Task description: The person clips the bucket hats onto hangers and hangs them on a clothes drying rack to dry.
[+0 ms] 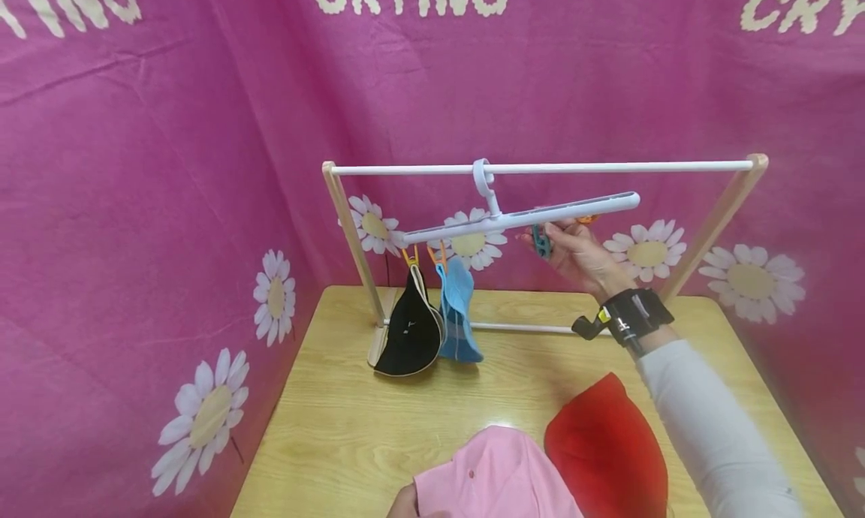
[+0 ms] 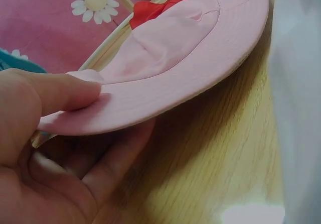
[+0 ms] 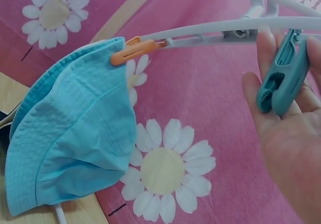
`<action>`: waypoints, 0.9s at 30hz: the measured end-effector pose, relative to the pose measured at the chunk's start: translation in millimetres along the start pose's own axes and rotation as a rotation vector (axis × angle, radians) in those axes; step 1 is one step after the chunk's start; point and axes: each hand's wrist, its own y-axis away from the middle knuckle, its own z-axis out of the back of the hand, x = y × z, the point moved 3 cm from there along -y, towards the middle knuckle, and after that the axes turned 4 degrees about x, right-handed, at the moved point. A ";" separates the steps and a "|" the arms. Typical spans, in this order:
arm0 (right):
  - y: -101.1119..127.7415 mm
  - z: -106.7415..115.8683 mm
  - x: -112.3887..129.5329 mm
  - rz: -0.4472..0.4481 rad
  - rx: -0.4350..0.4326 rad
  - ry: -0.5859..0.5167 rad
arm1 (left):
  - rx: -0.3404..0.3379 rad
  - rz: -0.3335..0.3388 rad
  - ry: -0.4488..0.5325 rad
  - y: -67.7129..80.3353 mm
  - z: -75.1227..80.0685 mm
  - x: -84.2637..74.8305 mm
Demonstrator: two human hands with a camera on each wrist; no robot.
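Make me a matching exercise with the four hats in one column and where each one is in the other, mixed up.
Hats:
1. pink hat
2. red hat
3. blue hat
4. black hat

Places:
A. clipped at the hanger's low end
B. pinched by the left hand
C. lying on the table
D. clipped just inside the black one

Pairs: 1-B, 2-C, 3-D, 4-A

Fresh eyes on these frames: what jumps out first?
A tilted white plastic hanger hangs on the white rail of a wooden rack, with a black hat and a blue bucket hat clipped under its low end. The right hand pinches a teal clothes peg beneath the hanger's raised end. Near the table's front edge, the left hand grips a pink hat's brim, beside a red hat.
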 end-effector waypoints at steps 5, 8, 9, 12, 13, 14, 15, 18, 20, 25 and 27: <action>2.7 -2.5 -0.7 0.011 -0.033 -0.048 | -0.055 0.051 -0.029 -7.6 -6.3 -10.3; 3.4 -5.1 -2.7 0.027 -0.065 -0.043 | -0.078 0.020 -0.089 -12.4 -7.6 -15.5; 3.6 -5.8 -3.8 0.031 -0.081 -0.036 | -0.084 0.004 -0.105 -13.2 -8.1 -16.8; 4.4 -7.7 -7.1 0.037 -0.128 -0.021 | -0.088 -0.020 -0.117 -14.7 -10.1 -17.8; 4.7 -8.2 -8.1 0.039 -0.143 -0.013 | -0.090 -0.029 -0.118 -14.9 -11.0 -18.0; 5.2 -8.7 -8.9 0.042 -0.153 -0.018 | -0.093 -0.038 -0.118 -15.2 -12.0 -18.5; 5.5 -9.2 -9.5 0.045 -0.161 -0.023 | -0.099 -0.048 -0.123 -15.6 -12.8 -19.2; 6.2 -11.7 -10.2 0.054 -0.171 -0.013 | -0.127 -0.063 -0.148 -17.2 -14.8 -22.2; 5.9 -13.8 -10.1 0.055 -0.150 -0.010 | -0.149 -0.059 -0.165 -18.2 -15.6 -25.2; 2.7 -21.8 -8.4 0.055 -0.044 0.037 | -0.164 -0.043 -0.174 -21.1 -16.2 -34.5; 1.4 -25.4 -7.3 0.059 -0.003 0.050 | -0.162 -0.041 -0.171 -23.1 -15.6 -38.5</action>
